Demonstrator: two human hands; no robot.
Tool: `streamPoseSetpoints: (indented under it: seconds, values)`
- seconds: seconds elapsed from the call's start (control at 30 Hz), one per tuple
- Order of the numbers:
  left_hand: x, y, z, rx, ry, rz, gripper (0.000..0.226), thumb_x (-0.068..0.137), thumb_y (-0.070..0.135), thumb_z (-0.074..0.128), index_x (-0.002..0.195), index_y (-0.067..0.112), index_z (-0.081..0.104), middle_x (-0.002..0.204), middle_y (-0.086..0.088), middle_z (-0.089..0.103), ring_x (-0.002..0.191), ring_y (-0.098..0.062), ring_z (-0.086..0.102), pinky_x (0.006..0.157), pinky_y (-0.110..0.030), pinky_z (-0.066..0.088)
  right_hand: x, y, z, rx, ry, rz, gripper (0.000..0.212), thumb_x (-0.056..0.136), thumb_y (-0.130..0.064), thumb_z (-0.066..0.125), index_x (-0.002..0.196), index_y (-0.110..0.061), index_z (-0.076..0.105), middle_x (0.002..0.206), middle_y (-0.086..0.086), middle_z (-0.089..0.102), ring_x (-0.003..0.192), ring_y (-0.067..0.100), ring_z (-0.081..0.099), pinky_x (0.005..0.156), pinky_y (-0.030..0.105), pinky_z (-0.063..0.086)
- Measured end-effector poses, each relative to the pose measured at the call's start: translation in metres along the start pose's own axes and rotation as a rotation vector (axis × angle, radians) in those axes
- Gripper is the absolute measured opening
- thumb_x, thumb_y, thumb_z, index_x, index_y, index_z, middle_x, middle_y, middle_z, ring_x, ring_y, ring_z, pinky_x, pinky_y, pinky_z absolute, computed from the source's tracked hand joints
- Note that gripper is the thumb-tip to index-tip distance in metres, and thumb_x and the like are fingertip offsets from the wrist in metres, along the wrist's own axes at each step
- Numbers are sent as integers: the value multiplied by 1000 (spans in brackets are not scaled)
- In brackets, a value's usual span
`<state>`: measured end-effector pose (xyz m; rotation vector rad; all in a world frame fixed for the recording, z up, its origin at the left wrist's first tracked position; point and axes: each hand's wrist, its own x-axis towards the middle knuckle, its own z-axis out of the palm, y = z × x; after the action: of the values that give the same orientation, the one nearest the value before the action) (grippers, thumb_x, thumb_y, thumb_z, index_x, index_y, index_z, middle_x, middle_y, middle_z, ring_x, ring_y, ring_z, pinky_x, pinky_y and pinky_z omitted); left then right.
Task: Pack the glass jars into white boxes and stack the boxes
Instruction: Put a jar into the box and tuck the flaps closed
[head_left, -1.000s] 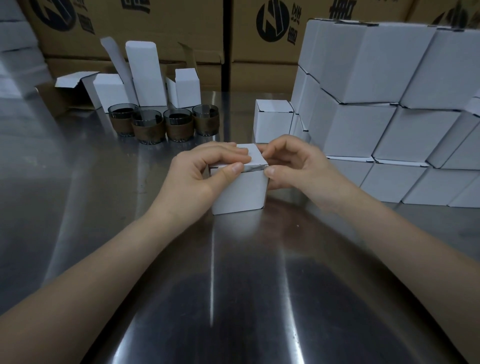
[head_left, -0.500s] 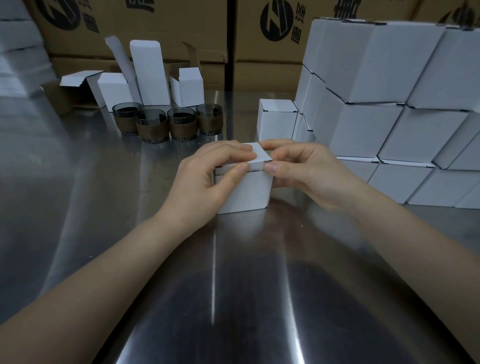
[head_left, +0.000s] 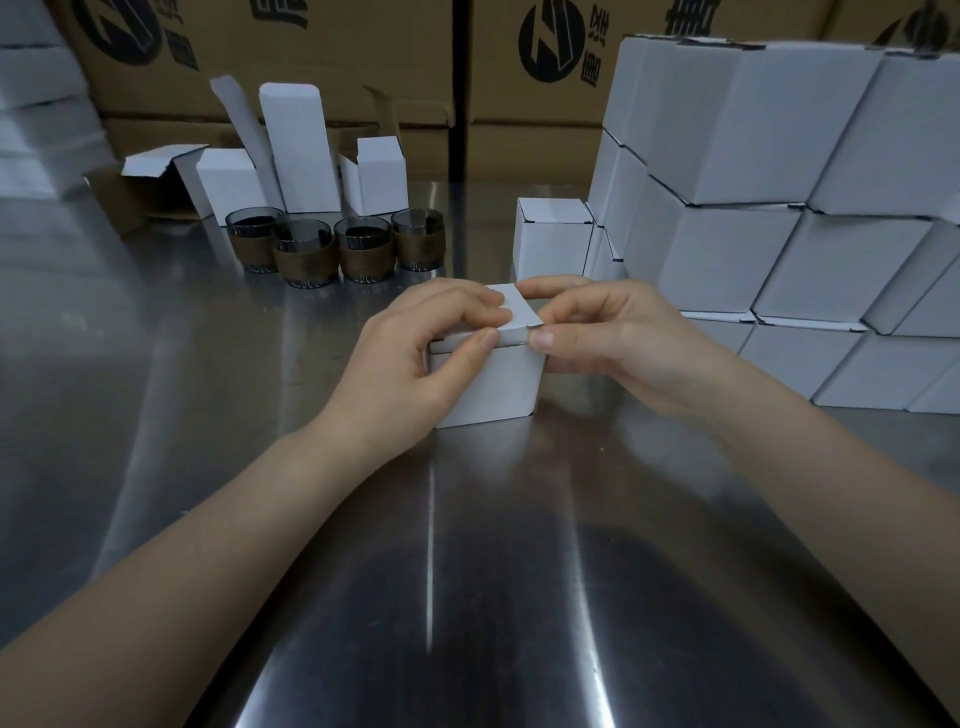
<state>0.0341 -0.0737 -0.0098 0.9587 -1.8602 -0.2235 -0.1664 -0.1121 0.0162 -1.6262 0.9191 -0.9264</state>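
A small white box (head_left: 493, 384) stands on the steel table (head_left: 156, 389) in the middle. My left hand (head_left: 415, 358) grips its left side, thumb on the front top edge and fingers over the lid. My right hand (head_left: 613, 338) holds the right side and pinches the lid flap down at the front right corner. Whatever is inside the box is hidden. Several glass jars (head_left: 306, 252) with brown bands stand in a row behind, to the left. A stack of closed white boxes (head_left: 779, 208) rises at the right.
One closed white box (head_left: 550, 239) sits alone just behind my hands. Open empty white boxes (head_left: 301, 150) stand behind the jars. Large brown cartons (head_left: 332, 57) line the back. More white stacks (head_left: 36, 104) are at the far left.
Both hands have stayed on the box, pressing the lid flatter; the flap's front edge now sits lower against the box's front wall. The view has shifted slightly.
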Motion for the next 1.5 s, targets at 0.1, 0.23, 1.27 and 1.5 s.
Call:
streamPoseSetpoints:
  seconds: [0.1,0.23,1.27,1.5]
  values:
    - [1,-1,0,-1,-3,-2,16,91,12,60,100,5,71,112,-5,68,112,-16,62,99,-35,48,0,0,-2,-4,-25,29,7,71,-13,74,77,-10,73,125,-4,63,111,20,64,98,46,52]
    - [1,-4,-1,-30,8,-15,17,91,12,59,100,4,71,111,-5,68,113,-16,62,101,-34,47,0,2,6,94,-14,75,25,63,-22,74,84,-7,73,121,11,67,107,24,67,95,45,54]
    - [-1,-13,-6,234,-101,104,27,91,21,63,116,15,71,124,-1,64,121,-18,58,113,-50,33,-2,-5,0,-163,28,-149,9,87,-18,69,89,-23,76,96,-5,71,94,15,68,81,43,60]
    - [-1,-9,-3,232,-105,95,23,90,18,62,110,12,72,122,-3,65,120,-26,58,106,-59,35,0,-3,8,-140,99,-111,11,87,-15,71,79,-22,73,91,8,71,95,29,66,81,50,58]
